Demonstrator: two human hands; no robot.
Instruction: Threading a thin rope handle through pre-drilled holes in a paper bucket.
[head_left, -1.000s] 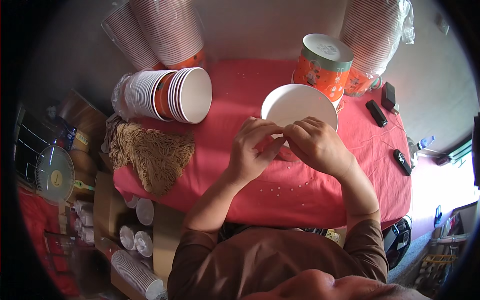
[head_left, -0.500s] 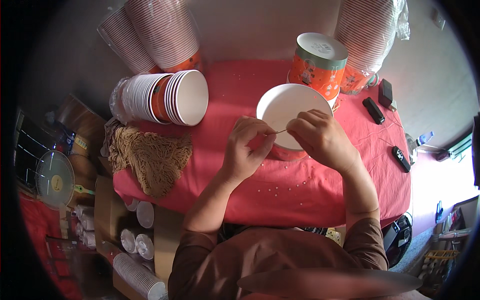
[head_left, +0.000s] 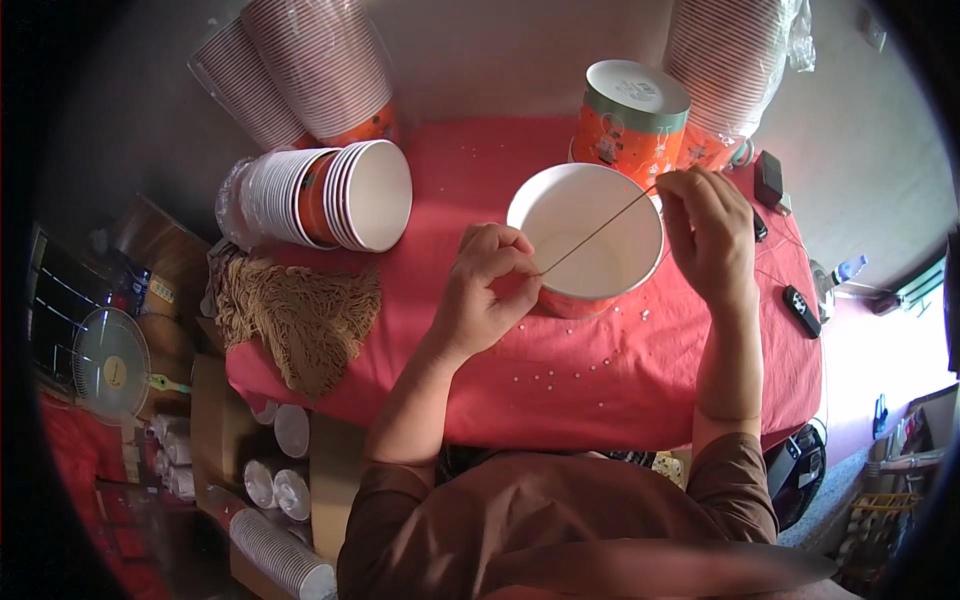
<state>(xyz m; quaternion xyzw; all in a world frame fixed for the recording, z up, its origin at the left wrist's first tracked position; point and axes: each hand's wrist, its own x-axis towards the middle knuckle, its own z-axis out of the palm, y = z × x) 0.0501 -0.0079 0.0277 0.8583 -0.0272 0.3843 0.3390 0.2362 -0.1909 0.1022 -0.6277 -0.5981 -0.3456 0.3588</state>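
Observation:
A thin brown cord (head_left: 602, 227) runs taut and slanting between my two hands. My left hand (head_left: 485, 295) pinches its lower end near the left rim of an upright paper bucket (head_left: 548, 205), white inside and orange outside. My right hand (head_left: 712, 240) is pinched on the upper end, beyond the bucket's right rim. The cord crosses over the bucket's mouth. At the left of the red cloth lies a heap of similar brown cords (head_left: 298, 325), hanging over the table's front edge.
An upside-down orange and green bucket (head_left: 635, 120) stands behind. Nested buckets (head_left: 375, 195) lie on their side at the left. Tall wrapped stacks (head_left: 315, 65) rise at the back. Small white beads (head_left: 550, 375) dot the red cloth (head_left: 460, 400). A black remote (head_left: 801, 311) lies at right.
My right hand has moved up and to the right, away from my left hand. The cord now stretches long between them. My left hand has barely moved.

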